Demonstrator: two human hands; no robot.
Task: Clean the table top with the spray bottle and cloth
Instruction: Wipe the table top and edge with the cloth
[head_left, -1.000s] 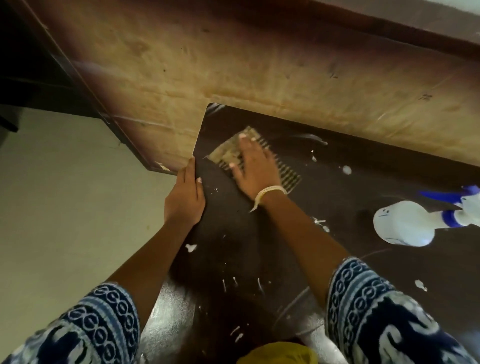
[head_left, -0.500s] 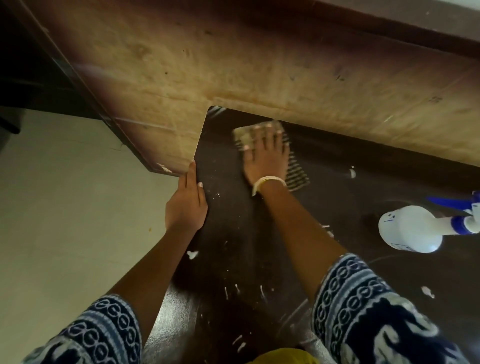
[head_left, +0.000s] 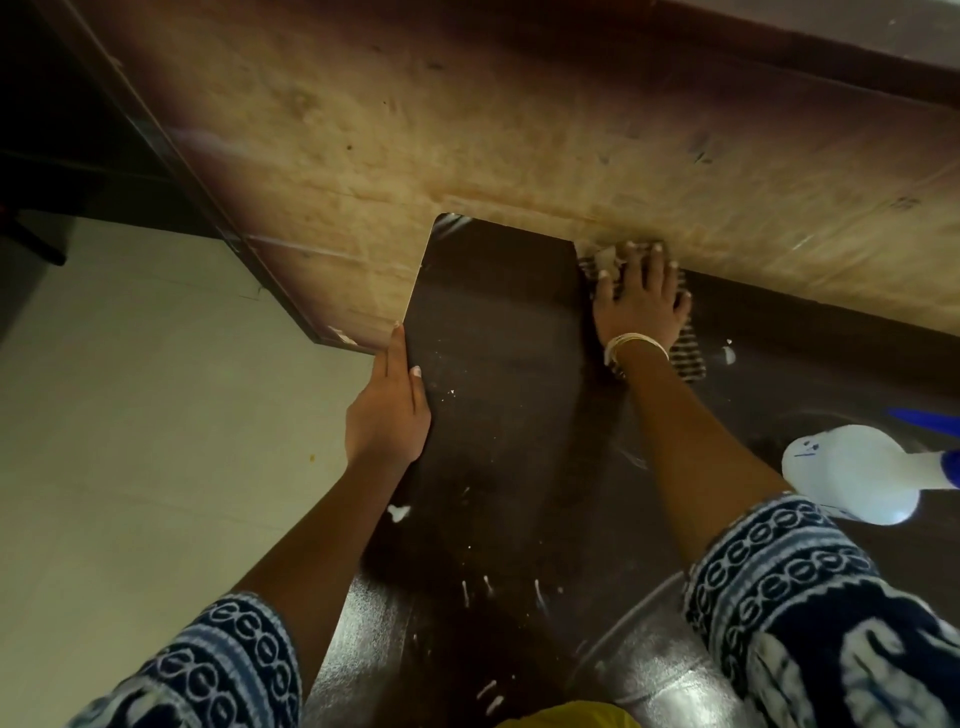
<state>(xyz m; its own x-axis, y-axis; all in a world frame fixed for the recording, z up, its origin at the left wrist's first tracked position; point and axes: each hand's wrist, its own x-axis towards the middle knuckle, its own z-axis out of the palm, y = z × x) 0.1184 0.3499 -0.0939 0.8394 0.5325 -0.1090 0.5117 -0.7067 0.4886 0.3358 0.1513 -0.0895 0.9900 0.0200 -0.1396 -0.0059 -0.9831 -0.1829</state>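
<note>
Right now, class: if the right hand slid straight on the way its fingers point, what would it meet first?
Probably the light wooden panel: the right hand presses the cloth with fingertips already at its edge.

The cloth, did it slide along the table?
Yes. The cloth under the right hand slid rightward along the wooden panel, away from the table corner.

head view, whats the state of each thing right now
cloth: flat on the table, pinned under the right hand at the far edge
right hand: fingers spread, pressing the cloth
left hand: fingers straight, resting on the table's left edge
spray bottle: lying on its side, untouched
table top: dark, with white specks and streaks left near the front
</note>
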